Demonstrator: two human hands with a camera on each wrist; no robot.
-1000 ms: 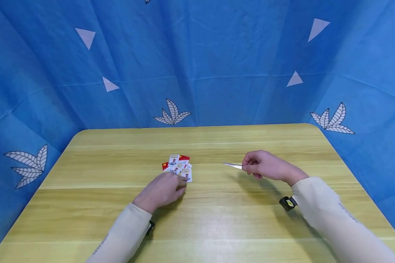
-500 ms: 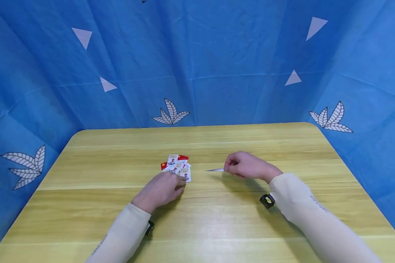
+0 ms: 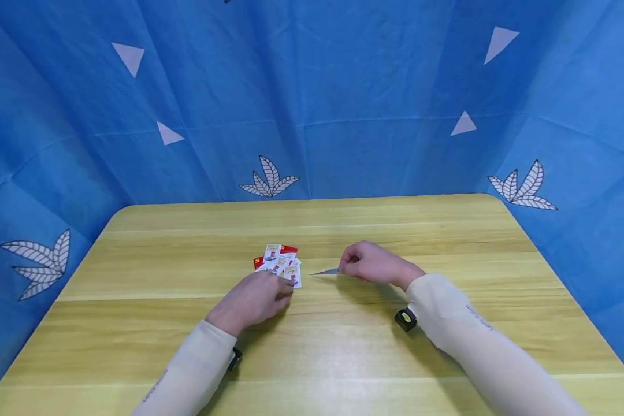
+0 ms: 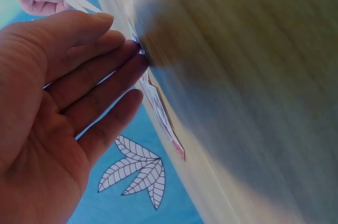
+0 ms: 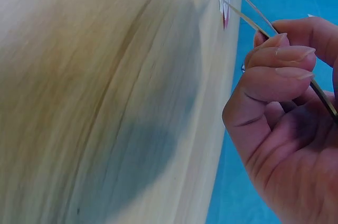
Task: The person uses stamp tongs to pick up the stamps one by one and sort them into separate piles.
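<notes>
A small overlapping pile of stamps (image 3: 272,254), white with printed pictures and some red pieces, lies flat left of the middle of the table. My left hand (image 3: 257,300) rests at the near side of the pile, its fingertips touching the stamps; the left wrist view shows those fingers (image 4: 103,84) nearly straight. Thin metal tweezers (image 3: 326,271) are pinched in my right hand (image 3: 377,264), a little right of the pile. Their tips point left toward the stamps, apart from them. In the right wrist view the two prongs of the tweezers (image 5: 247,18) stand slightly spread, with nothing visible between them.
The wooden table (image 3: 312,346) has rounded far corners. A blue curtain (image 3: 343,86) with white triangles and leaf prints hangs behind and along both sides. Each wrist wears a small black camera (image 3: 405,319) under a pale sleeve.
My right hand has moved left with the tweezers, bringing their tips closer to the stamps. The left hand has stayed at the pile.
</notes>
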